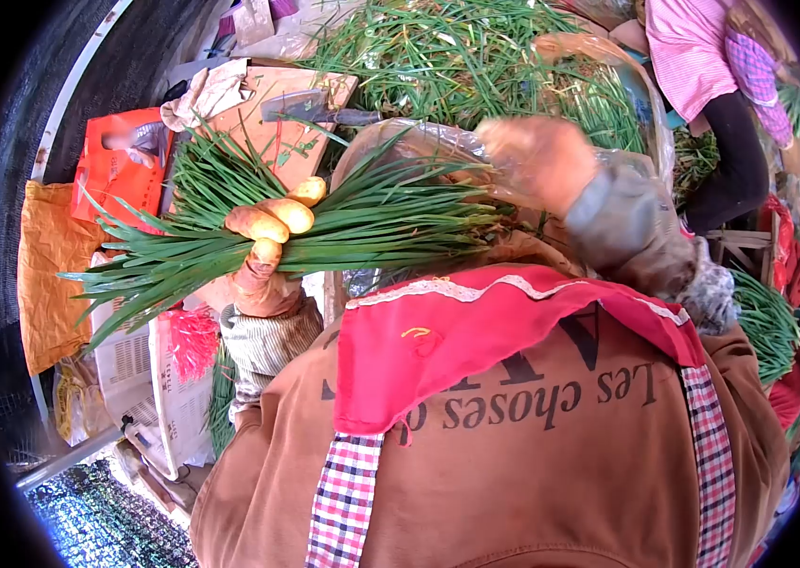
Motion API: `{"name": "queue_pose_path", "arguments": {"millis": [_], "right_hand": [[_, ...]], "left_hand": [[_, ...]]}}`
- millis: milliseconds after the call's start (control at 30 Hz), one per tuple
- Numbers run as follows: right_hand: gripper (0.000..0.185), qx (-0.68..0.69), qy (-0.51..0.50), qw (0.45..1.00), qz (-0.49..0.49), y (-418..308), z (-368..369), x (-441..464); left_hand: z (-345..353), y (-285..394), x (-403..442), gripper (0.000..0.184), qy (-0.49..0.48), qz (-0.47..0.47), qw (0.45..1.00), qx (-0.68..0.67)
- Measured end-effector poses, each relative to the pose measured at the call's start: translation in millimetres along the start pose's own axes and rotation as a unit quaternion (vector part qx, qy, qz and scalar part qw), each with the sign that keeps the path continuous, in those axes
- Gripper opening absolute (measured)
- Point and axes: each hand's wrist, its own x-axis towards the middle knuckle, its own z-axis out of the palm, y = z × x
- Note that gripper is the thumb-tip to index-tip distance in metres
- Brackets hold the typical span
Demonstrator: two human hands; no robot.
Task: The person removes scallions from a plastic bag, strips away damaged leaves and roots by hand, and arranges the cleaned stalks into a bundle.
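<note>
My left hand (269,225) is closed around a thick bunch of garlic chives (391,222), its fingers wrapped over the middle. The long green leaves fan out to the left, and the other ends point right toward a clear plastic bag. My right hand (540,163) is raised beyond the right end of the bunch, near the plastic. Motion smears its fingers, so I cannot make out whether it holds anything. Behind the bunch lies a wooden board (253,109) with a broad-bladed knife (298,106) on it.
A heap of loose green leaves (447,57) lies at the back. A red bag (116,161) and an orange sack (50,275) hang at left, near pink string (190,343). More bunched greens (764,322) lie at right. Another person (703,57) is at upper right.
</note>
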Motion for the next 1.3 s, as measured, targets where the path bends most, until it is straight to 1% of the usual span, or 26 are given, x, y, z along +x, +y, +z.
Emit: {"name": "queue_pose_path", "arguments": {"millis": [33, 67, 167, 267, 300, 333, 400, 433, 533, 567, 600, 667, 733, 767, 833, 867, 900, 933, 967, 1000, 1033, 1100, 1133, 1200, 1267, 1300], "right_hand": [[0.023, 0.09, -0.01, 0.994, -0.057, -16, 11, 0], [0.022, 0.008, -0.042, 0.992, -0.117, -38, 9, 3], [0.022, 0.081, -0.075, 0.983, -0.144, -44, 25, 13], [0.023, 0.083, -0.08, 0.983, -0.142, -49, 27, 14], [0.02, 0.086, -0.036, 0.98, -0.176, -47, 29, 15], [0.019, 0.19, -0.07, 0.975, -0.089, -49, 27, 14], [0.017, 0.386, -0.134, 0.908, 0.09, -58, 14, 11], [0.014, 0.402, -0.153, 0.899, 0.083, -56, 12, 13], [0.011, 0.474, -0.136, 0.865, 0.087, -47, 6, 11], [0.012, 0.525, -0.117, 0.833, 0.127, -44, -3, 10], [0.016, 0.598, -0.101, 0.787, 0.109, -23, -1, 9], [0.017, 0.602, -0.039, 0.786, 0.134, 13, -13, 6], [0.021, 0.711, -0.055, 0.7, 0.035, 53, -24, 5], [0.021, 0.652, 0.058, 0.743, 0.141, 52, -31, -1], [0.019, 0.674, 0.111, 0.716, 0.142, 91, -42, -5], [0.019, 0.685, 0.137, 0.701, 0.141, 96, -47, 0], [0.02, 0.602, 0.216, 0.726, 0.253, 100, -50, 6], [0.021, 0.502, 0.289, 0.732, 0.359, 103, -54, 9], [0.024, 0.391, 0.232, 0.824, 0.337, 100, -59, 6], [0.023, 0.221, 0.235, 0.908, 0.266, 95, -54, 6], [0.023, 0.042, 0.229, 0.955, 0.184, 86, -42, 6], [0.022, -0.052, 0.143, 0.988, 0.036, 42, -25, 9], [0.023, 0.035, 0.07, 0.997, -0.024, 11, -20, 12], [0.02, 0.051, -0.047, 0.995, -0.074, -30, -9, 16], [0.019, 0.031, -0.18, 0.983, 0.012, -65, -20, 20], [0.019, 0.033, -0.139, 0.989, -0.022, -61, -12, 16]], "left_hand": [[2, 0, 2, 0.015, -0.007, 0.001, 1.0, 0.0], [3, 0, 3, 0.015, -0.014, 0.002, 1.0, 0.001], [5, -1, 4, 0.021, 0.01, 0.01, 1.0, -0.008], [1, -1, 2, 0.02, 0.007, 0.024, 1.0, 0.003], [2, 0, 3, 0.021, -0.004, 0.027, 1.0, 0.001], [2, 0, 3, 0.021, 0.012, 0.026, 1.0, 0.0], [2, -1, -1, 0.022, 0.043, 0.021, 0.999, -0.005], [0, -2, -2, 0.021, 0.051, 0.025, 0.998, -0.005], [-6, -7, -5, 0.02, 0.08, 0.03, 0.996, -0.024], [-8, -8, -7, 0.02, 0.093, 0.034, 0.994, -0.039], [-12, -10, -8, 0.019, 0.105, 0.038, 0.992, -0.055], [-25, -11, -15, 0.015, 0.084, 0.022, 0.995, -0.052], [-25, -12, -19, 0.015, 0.12, 0.01, 0.991, -0.055], [-27, -14, -18, 0.016, 0.101, 0.013, 0.993, -0.064], [-31, -16, -16, 0.02, 0.066, 0.021, 0.994, -0.08], [-28, -15, -16, 0.02, 0.074, 0.012, 0.995, -0.069], [-24, -13, -15, 0.02, 0.082, 0.003, 0.995, -0.057], [-22, -11, -13, 0.021, 0.089, -0.006, 0.995, -0.045], [-26, -12, -14, 0.02, 0.075, -0.002, 0.996, -0.056], [-27, -12, -15, 0.019, 0.078, 0.0, 0.995, -0.058], [-27, -13, -15, 0.019, 0.081, -0.001, 0.995, -0.059], [-31, -14, -17, 0.019, 0.068, 0.004, 0.995, -0.067], [-31, -14, -16, 0.018, 0.062, 0.003, 0.996, -0.069], [-30, -15, -14, 0.018, 0.047, 0.002, 0.996, -0.074], [-24, -13, -12, 0.016, 0.056, 0.003, 0.996, -0.069], [-22, -12, -11, 0.016, 0.062, 0.004, 0.996, -0.065]]}}
